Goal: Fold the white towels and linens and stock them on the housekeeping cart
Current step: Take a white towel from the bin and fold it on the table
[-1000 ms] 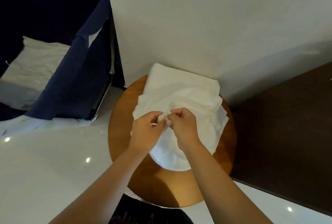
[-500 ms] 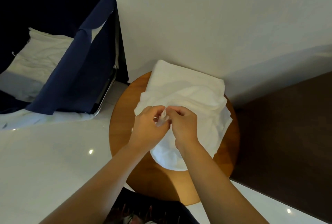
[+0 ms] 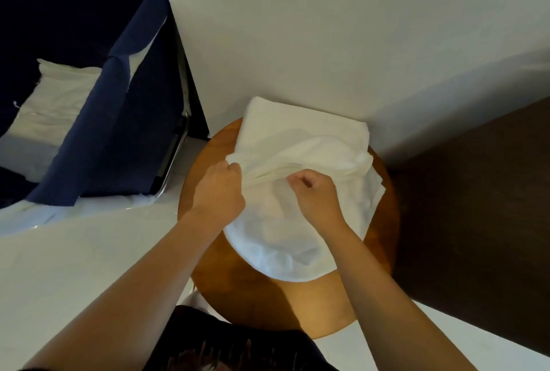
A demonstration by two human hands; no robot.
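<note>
- The left hand point(image 3: 218, 192) has its grip closed on a bunched edge of the white linen point(image 3: 282, 233), with the fingers curled over the cloth at its upper left corner.
- The right hand point(image 3: 317, 195) pinches the same edge further along, knuckles up. The cloth is drawn into fine, tight pleats between the two hands.
- The linen is thin, soft and matte. Below the hands it sags in a loose, rounded lobe with shallow creases.
- It lies on top of a folded towel point(image 3: 297, 123), which is thicker, rectangular and has a rounded fold at its far edge. The towel's back touches the wall point(image 3: 327, 28).
- Both sit on a round wooden bench point(image 3: 268, 305), smooth and warm brown with a low sheen. The linen's lobe stops short of the near rim.
- The wall is plain, pale and flat. To the right is a dark panel point(image 3: 476, 207), brown and matte, possibly wood, though its grain is too dim to tell.
- The floor point(image 3: 89, 251) is white and glossy.
- At the left stands the cart point(image 3: 104, 132), draped in navy fabric, with a chrome rail point(image 3: 174, 159) along its near side.
- Flat white stacked linens point(image 3: 50, 103) lie inside it, well apart from the bench.
</note>
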